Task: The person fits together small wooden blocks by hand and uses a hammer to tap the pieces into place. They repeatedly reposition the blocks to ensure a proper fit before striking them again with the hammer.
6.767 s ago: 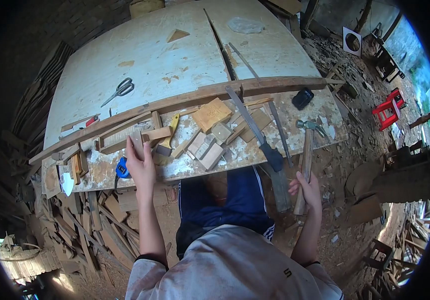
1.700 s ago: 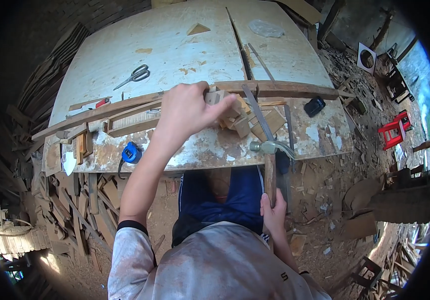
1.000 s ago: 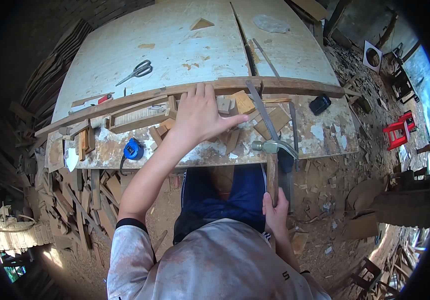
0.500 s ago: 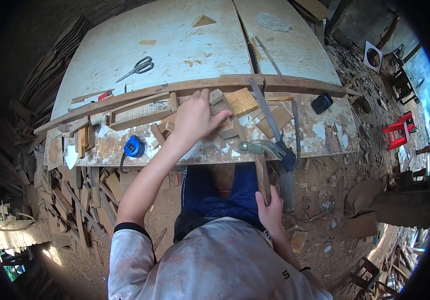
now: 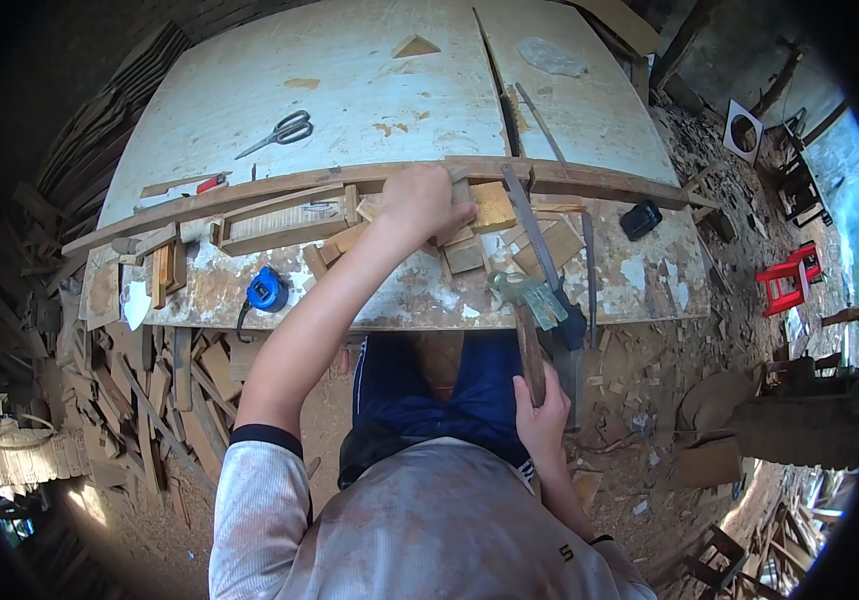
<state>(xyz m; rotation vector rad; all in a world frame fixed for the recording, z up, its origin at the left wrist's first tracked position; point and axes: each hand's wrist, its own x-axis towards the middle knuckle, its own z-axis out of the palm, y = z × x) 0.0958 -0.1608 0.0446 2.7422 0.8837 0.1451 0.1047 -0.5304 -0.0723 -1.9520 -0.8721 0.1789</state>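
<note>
Presently the left hand [image 5: 420, 205] lies over a loose pile of wooden blocks [image 5: 466, 256] at the upper middle of the frame, its fingers curled and the thumb reaching to the right; the fingertips are hidden, so whether they clamp a piece cannot be told. Lower and to the right, the right hand [image 5: 545, 405] has its fingers closed around the handle of a hammer [image 5: 529, 347], whose blurred head shows at the front edge of the bench [image 5: 390, 312]. That head overlaps, in this view, the dark handle of a long metal blade [image 5: 540, 240]; contact cannot be judged, but a careless swing could catch it and jolt the blade. The blocks sit askew, some leaning on others, so uneven pressure from the left palm could make them slide, and a stray blow could strike the knuckles. The blue tape measure [image 5: 267, 290], near the bench edge at left, could be brushed off by the forearm. As for containers, the nearest thing to one is a shallow wooden frame [image 5: 285, 239] left of the left hand, with a pale ribbed surface and a small metal piece [image 5: 322, 207] inside.
</note>
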